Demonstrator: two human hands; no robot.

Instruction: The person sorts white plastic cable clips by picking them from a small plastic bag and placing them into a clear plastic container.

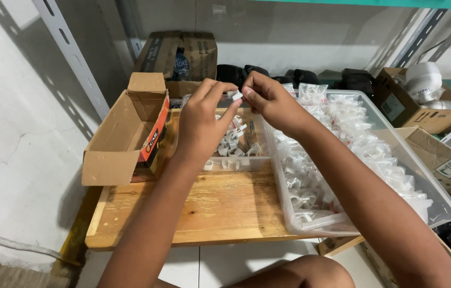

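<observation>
Both hands are raised above a small clear tray (236, 164) of loose white plastic clips. My left hand (201, 120) and my right hand (268, 98) pinch one small white clip (235, 95) between their fingertips. The tray sits on a low wooden board (204, 208). To the right of it lies a large clear bin (433, 184) full of small bags of white clips.
An open cardboard box (124, 133) lies on its side at the board's left. More cardboard boxes (182, 53) stand at the back, and others (417, 104) at the right with white fittings. Black objects (300, 77) line the wall. A white wall is on the left.
</observation>
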